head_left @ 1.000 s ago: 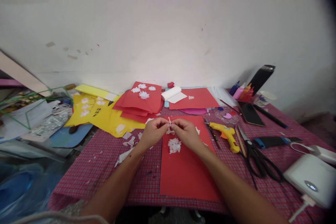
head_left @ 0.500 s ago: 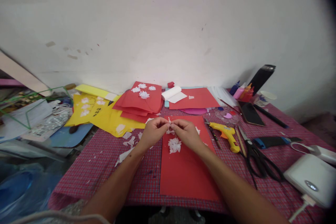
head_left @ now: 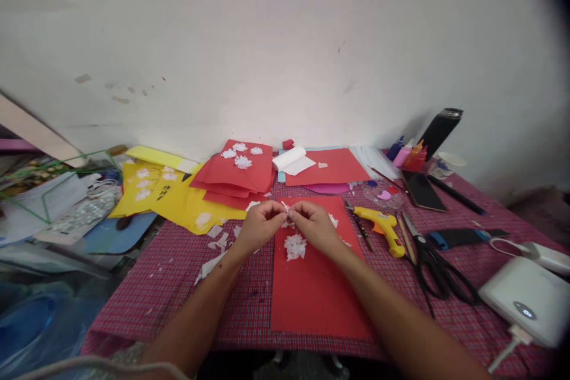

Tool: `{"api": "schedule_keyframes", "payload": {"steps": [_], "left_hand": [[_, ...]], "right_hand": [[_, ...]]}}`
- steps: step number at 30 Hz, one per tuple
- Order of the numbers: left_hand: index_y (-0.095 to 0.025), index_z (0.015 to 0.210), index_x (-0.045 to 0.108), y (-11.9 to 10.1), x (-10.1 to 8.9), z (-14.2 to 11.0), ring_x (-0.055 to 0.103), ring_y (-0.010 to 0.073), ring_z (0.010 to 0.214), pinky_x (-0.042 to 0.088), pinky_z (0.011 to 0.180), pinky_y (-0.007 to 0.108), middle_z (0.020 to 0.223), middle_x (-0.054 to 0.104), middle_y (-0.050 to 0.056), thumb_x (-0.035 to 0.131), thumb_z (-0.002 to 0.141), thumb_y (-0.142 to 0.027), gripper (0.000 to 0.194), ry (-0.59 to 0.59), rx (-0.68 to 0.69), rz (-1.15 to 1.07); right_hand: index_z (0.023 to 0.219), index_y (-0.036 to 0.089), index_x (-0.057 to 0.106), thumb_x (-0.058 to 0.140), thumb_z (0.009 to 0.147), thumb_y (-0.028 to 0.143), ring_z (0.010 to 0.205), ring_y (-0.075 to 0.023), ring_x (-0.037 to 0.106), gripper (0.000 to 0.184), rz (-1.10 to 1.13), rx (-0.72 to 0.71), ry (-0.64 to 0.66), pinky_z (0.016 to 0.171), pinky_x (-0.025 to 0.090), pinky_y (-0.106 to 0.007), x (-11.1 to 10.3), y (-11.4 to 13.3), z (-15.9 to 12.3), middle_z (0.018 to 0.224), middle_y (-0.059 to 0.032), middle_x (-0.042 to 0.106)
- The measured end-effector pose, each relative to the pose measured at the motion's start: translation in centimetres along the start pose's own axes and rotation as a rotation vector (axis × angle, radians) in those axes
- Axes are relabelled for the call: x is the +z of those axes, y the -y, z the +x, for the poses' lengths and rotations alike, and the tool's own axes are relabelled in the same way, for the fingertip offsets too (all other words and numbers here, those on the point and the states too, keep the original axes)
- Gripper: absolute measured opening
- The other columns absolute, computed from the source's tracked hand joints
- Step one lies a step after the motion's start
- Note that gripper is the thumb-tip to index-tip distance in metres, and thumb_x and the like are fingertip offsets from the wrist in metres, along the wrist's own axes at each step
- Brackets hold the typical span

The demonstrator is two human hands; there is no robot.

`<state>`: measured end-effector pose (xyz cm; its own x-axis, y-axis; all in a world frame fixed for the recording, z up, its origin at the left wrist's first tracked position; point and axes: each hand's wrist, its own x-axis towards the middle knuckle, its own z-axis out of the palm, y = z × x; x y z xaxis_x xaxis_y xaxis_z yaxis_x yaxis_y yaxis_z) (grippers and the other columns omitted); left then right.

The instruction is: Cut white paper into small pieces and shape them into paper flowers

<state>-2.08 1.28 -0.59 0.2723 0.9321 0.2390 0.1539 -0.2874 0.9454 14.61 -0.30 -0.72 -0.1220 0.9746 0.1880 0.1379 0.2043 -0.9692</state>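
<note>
My left hand (head_left: 262, 222) and my right hand (head_left: 313, 224) meet above the far part of a red paper sheet (head_left: 318, 300). Between their pinched fingertips is a small twisted piece of white paper (head_left: 285, 206), its tip poking up; most of it is hidden by the fingers. Just below the hands, a crumpled white paper flower (head_left: 295, 246) lies on the red sheet. More white paper shows on the sheet behind my hands, partly covered by them. Left of the sheet, torn white paper scraps (head_left: 219, 241) are scattered on the checked tablecloth (head_left: 178, 291).
To the right lie a yellow glue gun (head_left: 380, 227), black-handled scissors (head_left: 439, 267), a blue and black knife (head_left: 461, 237) and a white power bank (head_left: 523, 297). Behind are red sheets with white flowers (head_left: 243, 162), a white paper roll (head_left: 291, 158), yellow paper (head_left: 178, 197) and a black bottle (head_left: 443, 130).
The view has shifted slightly. Both hands keep their pinch at the same place, and the tip of the white paper between them now leans more to the left.
</note>
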Motion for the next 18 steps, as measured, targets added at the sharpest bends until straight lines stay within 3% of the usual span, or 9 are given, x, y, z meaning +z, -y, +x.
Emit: {"api": "schedule_keyframes", "payload": {"steps": [18], "left_hand": [[-0.016,0.082,0.069,-0.51,-0.22,-0.08,0.059,0.0133,0.073,0.046,0.069,0.024,0.079,0.068,0.003,0.061,0.083,-0.029,0.015,0.018,0.007,0.026]], "right_hand": [[0.073,0.018,0.059,0.063,0.082,0.04,0.056,-0.0118,0.054,0.024,0.06,0.034,0.005,0.051,0.04,-0.022,-0.11,0.42,0.03,0.065,0.0009,0.063]]}}
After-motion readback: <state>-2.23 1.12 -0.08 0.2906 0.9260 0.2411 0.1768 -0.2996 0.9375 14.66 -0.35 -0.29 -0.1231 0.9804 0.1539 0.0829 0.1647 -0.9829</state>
